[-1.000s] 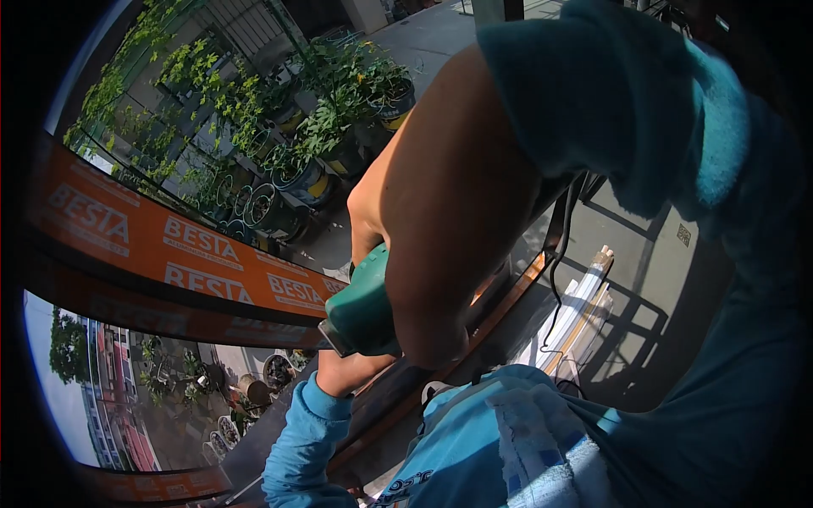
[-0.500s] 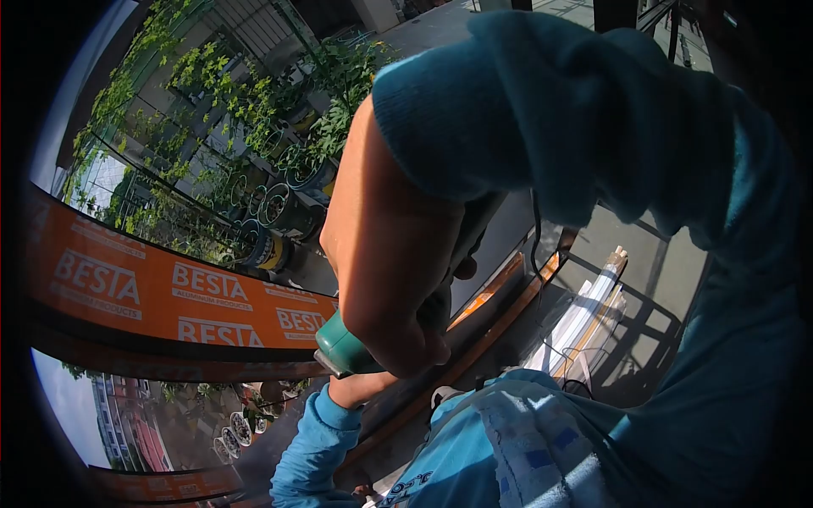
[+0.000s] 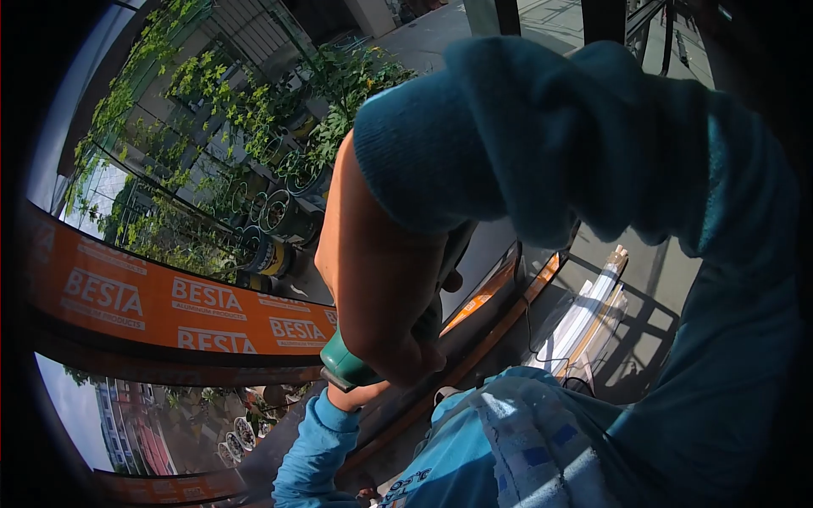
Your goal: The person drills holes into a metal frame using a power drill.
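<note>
My right hand is wrapped around a power tool with a green body and a dark rear part. Its working end is hidden, so I cannot make out the exact kind. Beneath the green body, the wrist of my left hand shows; the fingers are hidden behind the tool and my right hand. Close by runs a long dark frame piece covered in orange BESTA protective film, passing behind the tool.
White and wooden strips lie on the floor to the right, with a thin dark cable near them. Dark metal posts stand at the top. Potted plants and climbing vines fill the far left.
My right forearm and the green tool have shifted slightly down in view, with the sleeve a little further left. The grip looks the same.
</note>
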Motion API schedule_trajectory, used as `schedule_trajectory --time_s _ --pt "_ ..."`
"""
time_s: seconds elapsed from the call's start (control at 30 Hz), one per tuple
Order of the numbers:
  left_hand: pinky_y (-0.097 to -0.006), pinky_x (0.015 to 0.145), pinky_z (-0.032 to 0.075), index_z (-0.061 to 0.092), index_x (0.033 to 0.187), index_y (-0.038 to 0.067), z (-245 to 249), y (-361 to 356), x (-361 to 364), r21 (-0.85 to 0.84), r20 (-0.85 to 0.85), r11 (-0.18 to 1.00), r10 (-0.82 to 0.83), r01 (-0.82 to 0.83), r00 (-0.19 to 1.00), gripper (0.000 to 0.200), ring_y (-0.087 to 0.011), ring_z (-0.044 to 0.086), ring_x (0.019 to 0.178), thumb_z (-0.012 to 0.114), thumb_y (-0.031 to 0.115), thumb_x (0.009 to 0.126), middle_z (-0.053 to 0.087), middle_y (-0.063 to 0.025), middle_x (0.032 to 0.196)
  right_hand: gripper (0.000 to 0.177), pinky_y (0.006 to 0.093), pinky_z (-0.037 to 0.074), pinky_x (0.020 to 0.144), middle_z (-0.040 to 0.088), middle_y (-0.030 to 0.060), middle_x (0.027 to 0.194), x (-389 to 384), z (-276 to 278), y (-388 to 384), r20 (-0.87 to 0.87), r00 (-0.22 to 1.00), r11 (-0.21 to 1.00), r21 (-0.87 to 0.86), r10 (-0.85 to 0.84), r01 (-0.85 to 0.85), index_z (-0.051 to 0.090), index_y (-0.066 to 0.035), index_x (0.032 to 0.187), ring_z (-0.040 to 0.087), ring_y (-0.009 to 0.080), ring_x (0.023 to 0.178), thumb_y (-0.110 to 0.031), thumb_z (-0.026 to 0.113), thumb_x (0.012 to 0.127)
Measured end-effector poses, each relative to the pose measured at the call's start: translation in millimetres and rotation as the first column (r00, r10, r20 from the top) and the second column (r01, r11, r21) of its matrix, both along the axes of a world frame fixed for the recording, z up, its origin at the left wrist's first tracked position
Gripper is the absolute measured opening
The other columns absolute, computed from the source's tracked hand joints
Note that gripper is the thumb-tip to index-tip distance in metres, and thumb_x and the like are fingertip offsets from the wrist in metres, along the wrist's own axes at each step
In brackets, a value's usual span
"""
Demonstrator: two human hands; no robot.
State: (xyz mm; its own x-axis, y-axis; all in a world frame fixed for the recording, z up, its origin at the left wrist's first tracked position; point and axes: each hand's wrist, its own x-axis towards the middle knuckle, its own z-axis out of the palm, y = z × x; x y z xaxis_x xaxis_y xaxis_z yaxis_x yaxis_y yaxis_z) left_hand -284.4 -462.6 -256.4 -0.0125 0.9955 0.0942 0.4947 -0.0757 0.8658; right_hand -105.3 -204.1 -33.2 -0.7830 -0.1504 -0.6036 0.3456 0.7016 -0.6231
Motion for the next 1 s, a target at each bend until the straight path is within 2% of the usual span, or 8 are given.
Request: schedule_trajectory --time_s 0.13,0.27,0.33,0.37,0.47,0.5,0.6,1.0 --pt "-0.0340 0.075 0.049 0.068 0.096 0.002 11 8 19 0.162 0.077 0.986 0.033 -0.045 0.996 0.033 -0.0235 0.062 0.085 0.077 0.022 0.071 0.065 -0.0112 0.096 0.045 0.0323 0.047 0.086 0.066 0.0087 0.103 0 1 -1 0.009 1.000 1.000 0.009 0.008 -0.008 0.066 -0.002 0.107 0.061 0.0192 0.095 -0.031 0.070 0.073" --pt "-0.0338 0.076 0.049 0.068 0.095 0.004 35 14 27 0.053 0.046 0.998 -0.033 0.030 0.998 0.031 -0.0227 0.062 0.085 0.076 0.020 0.071 0.065 -0.0093 0.094 0.044 0.0322 0.047 0.086 0.066 0.0080 0.103 -12 1 -3 0.023 0.999 0.999 0.018 0.048 -0.049 0.067 -0.002 0.106 0.062 0.0188 0.094 -0.032 0.069 0.074" --pt "-0.0336 0.076 0.049 0.069 0.094 0.006 29 19 23 0.064 -0.015 0.997 -0.044 0.044 0.999 0.026 -0.0226 0.062 0.085 0.074 0.017 0.072 0.064 -0.0077 0.092 0.043 0.0322 0.047 0.086 0.067 0.0077 0.102 -20 4 -3 0.027 0.997 0.997 0.032 0.070 -0.071 0.067 -0.002 0.105 0.062 0.0186 0.094 -0.032 0.069 0.074" --pt "-0.0334 0.075 0.049 0.069 0.091 0.006 23 21 21 0.037 -0.186 0.998 -0.046 0.054 0.981 0.022 -0.0225 0.061 0.081 0.074 0.019 0.073 0.064 -0.0064 0.086 0.043 0.0321 0.047 0.086 0.067 0.0075 0.102 -25 3 -3 0.033 0.996 0.996 0.032 0.082 -0.083 0.067 -0.003 0.105 0.062 0.0185 0.094 -0.032 0.069 0.074" --pt "-0.0330 0.074 0.049 0.069 0.089 0.005 27 24 23 -0.025 -0.212 0.999 -0.034 0.029 0.977 0.022 -0.0217 0.062 0.079 0.074 0.021 0.075 0.065 -0.0060 0.083 0.042 0.0321 0.046 0.086 0.067 0.0070 0.101 -34 9 -9 0.053 0.992 0.992 0.042 0.116 -0.118 0.068 -0.003 0.104 0.062 0.0181 0.094 -0.033 0.068 0.074" --pt "-0.0348 0.073 0.052 0.065 0.100 0.004 21 23 12 -0.015 -0.293 0.994 -0.110 0.111 0.950 0.030 -0.0225 0.064 0.082 0.070 0.020 0.075 0.066 -0.0077 0.089 0.042 0.0320 0.046 0.085 0.067 0.0068 0.101 -34 11 -12 0.057 0.991 0.991 0.045 0.124 -0.126 0.068 -0.003 0.104 0.062 0.0180 0.093 -0.033 0.068 0.074" --pt "-0.0347 0.071 0.052 0.067 0.094 0.004 16 25 9 -0.028 -0.219 0.999 -0.035 0.030 0.975 0.027 -0.0236 0.064 0.079 0.070 0.023 0.074 0.066 -0.0079 0.087 0.042 0.0320 0.046 0.085 0.068 0.0063 0.101 -32 22 -13 0.064 0.989 0.987 0.075 0.135 -0.140 0.069 -0.004 0.103 0.062 0.0177 0.093 -0.034 0.067 0.075" --pt "-0.0345 0.068 0.048 0.069 0.083 0.006 24 34 12 0.070 -0.372 0.997 0.014 0.014 0.928 0.020 -0.0231 0.061 0.073 0.069 0.023 0.072 0.064 -0.0055 0.076 0.036 0.0315 0.048 0.081 0.069 0.0053 0.102 -59 16 -11 0.136 0.981 0.969 0.185 0.137 -0.161 0.072 -0.009 0.099 0.063 0.0167 0.090 -0.038 0.063 0.079"
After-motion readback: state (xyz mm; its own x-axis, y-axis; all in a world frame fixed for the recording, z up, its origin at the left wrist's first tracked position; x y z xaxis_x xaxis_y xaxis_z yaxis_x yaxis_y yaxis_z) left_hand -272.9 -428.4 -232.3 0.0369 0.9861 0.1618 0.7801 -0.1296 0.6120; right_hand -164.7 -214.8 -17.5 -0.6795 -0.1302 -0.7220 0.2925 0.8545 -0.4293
